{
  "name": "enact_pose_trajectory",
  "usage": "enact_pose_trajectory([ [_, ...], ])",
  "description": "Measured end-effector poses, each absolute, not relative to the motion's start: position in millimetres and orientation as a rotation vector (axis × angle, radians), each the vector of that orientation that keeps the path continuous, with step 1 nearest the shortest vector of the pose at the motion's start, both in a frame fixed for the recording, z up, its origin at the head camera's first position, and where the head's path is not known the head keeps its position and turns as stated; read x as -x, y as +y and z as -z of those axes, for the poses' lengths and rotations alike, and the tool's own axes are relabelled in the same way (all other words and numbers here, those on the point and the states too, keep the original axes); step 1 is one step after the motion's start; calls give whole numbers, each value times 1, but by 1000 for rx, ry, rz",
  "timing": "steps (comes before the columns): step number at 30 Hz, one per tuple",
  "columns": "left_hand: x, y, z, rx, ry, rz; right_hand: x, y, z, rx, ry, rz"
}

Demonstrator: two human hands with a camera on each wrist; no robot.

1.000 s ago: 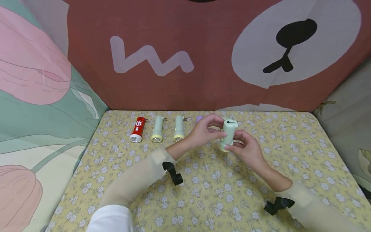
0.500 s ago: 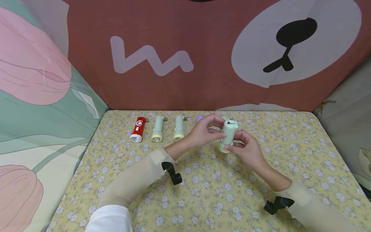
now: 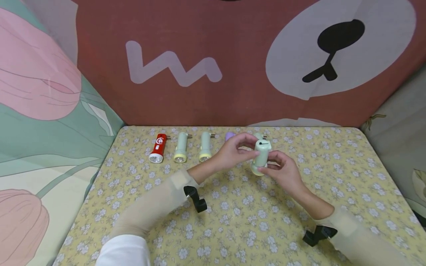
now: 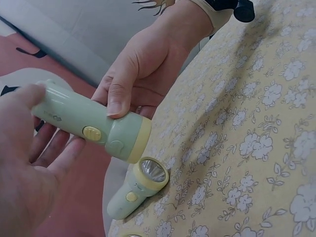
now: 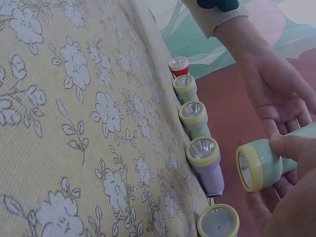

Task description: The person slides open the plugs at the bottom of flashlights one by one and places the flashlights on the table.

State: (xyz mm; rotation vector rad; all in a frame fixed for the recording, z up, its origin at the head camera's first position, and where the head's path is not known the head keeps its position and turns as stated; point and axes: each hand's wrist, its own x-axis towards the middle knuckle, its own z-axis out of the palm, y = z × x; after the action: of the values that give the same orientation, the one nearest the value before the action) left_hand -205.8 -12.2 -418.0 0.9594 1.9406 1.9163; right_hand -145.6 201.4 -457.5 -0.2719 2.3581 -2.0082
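Note:
Both hands hold a light green flashlight (image 3: pixel 261 157) above the table, its tail end uppermost and its yellow-rimmed head tilted down. My left hand (image 3: pixel 234 149) pinches it near the tail, where a dark mark shows on the end. Around the neck close to the head, the thumb and fingers of my right hand (image 3: pixel 287 171) grip it. In the left wrist view a yellow switch shows on the side of the flashlight (image 4: pixel 74 111), facing the camera. The right wrist view shows the clear lens of the flashlight (image 5: pixel 264 160); no glow is visible.
Along the table's back lie a red flashlight (image 3: pixel 158 147), two green flashlights with metal prongs sticking out, a purple flashlight (image 5: pixel 206 168) and another green flashlight (image 4: pixel 140 187). The left hand partly covers the purple one in the head view. A patterned cloth wall (image 3: pixel 186 103) stands behind.
The tail of the held flashlight has tipped slightly downward and toward me, uncovering more of the green flashlight behind it. Both hands keep their hold and have barely moved.

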Motion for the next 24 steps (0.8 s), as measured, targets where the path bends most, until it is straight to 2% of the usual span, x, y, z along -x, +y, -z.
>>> enact_pose_trajectory([
  [10, 206, -13, 404, -930, 2004, -1845, 147, 200, 458, 254, 2372, 2005],
  [24, 199, -7, 392, -627, 1981, -1870, 144, 194, 460, 271, 2338, 2069],
])
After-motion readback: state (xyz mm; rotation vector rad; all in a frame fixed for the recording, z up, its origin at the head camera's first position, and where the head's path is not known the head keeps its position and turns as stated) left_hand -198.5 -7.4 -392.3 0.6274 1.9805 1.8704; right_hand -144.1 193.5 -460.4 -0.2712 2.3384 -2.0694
